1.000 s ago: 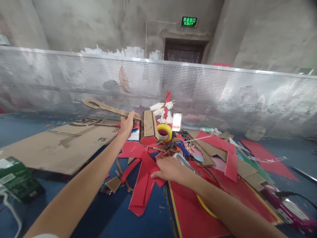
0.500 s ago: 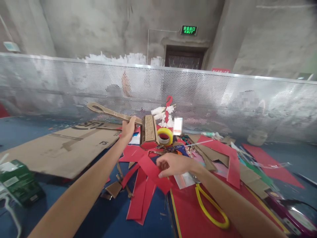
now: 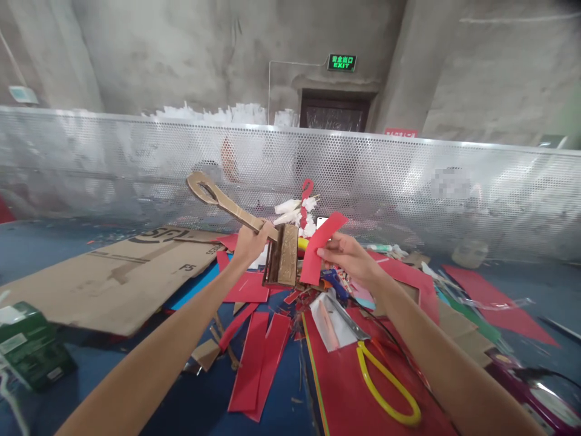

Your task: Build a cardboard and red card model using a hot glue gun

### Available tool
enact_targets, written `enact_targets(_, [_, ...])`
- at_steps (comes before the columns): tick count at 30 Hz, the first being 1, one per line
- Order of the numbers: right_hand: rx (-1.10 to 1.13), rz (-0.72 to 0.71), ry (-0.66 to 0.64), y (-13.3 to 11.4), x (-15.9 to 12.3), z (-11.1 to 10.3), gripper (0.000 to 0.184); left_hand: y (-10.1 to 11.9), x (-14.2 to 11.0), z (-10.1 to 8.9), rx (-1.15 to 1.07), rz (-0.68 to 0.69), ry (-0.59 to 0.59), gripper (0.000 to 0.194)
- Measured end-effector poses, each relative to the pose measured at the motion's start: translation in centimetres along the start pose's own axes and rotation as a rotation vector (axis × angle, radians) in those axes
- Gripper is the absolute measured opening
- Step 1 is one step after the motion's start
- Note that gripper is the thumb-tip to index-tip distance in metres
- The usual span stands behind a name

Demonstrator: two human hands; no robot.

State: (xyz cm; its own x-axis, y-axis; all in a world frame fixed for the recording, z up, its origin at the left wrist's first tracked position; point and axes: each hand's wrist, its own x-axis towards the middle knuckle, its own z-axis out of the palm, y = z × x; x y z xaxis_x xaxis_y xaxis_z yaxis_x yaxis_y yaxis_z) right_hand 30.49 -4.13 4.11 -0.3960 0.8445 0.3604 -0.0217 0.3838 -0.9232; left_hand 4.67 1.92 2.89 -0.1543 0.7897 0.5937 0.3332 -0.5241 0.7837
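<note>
My left hand (image 3: 252, 244) is closed round the shaft of a cardboard hammer (image 3: 287, 254), whose handle ends in a loop at the upper left. Brown glue-like marks cover the face of its block-shaped head. To the right of that head, my right hand (image 3: 347, 254) pinches a curved red paper strip (image 3: 313, 257), held upright and apart from the hammer. Behind the strip, a yellow tape roll (image 3: 302, 244) is mostly hidden. Below the hands, more red strips (image 3: 254, 363) lie on the blue table.
A large flat cardboard sheet (image 3: 113, 278) lies at left, near a green box (image 3: 34, 345). Yellow-handled scissors (image 3: 390, 387) rest on red sheets at front right. A blue glue gun (image 3: 334, 283) sits among scraps. A perforated metal screen (image 3: 385, 175) stands behind the table.
My right hand has lifted a red strip from the pile and raised it beside the hammer head. The hammer, still in my left hand, has shifted right and its handle tilts more steeply.
</note>
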Motion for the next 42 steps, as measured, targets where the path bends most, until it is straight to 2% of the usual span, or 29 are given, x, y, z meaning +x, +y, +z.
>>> enact_targets(4, [-0.019,0.023,0.09,0.4,0.4,-0.2,0.029,0.3,-0.6,0.5,0.139,0.142,-0.062,0.025])
enact_targets(9, [0.008,-0.062,0.184,0.6,0.6,0.1,0.033,0.9,-1.1,0.8,0.181,0.195,-0.074,0.027])
enact_targets(13, [0.087,-0.089,0.234,0.5,0.5,0.0,0.046,1.6,-1.5,1.0,0.185,0.208,-0.085,0.026])
enact_targets(17, [0.077,-0.125,0.248,0.4,0.6,-0.2,0.05,1.8,-1.8,1.1,0.162,0.233,-0.083,0.029])
enact_targets(22, [-0.047,-0.163,0.228,0.5,0.5,0.4,0.047,1.8,-2.1,1.4,0.142,0.246,-0.055,0.029])
enact_targets(29, [-0.159,-0.194,0.255,1.8,0.8,1.9,0.04,1.6,-2.1,1.5,0.129,0.278,-0.027,0.028])
enact_targets(33, [-0.151,-0.197,0.265,2.4,1.0,2.2,0.043,1.6,-2.1,1.4,0.164,0.331,-0.017,0.028])
enact_targets(42, [-0.222,-0.208,0.274,2.5,0.8,2.4,0.041,1.2,-1.9,1.5,0.118,0.266,-0.023,0.03])
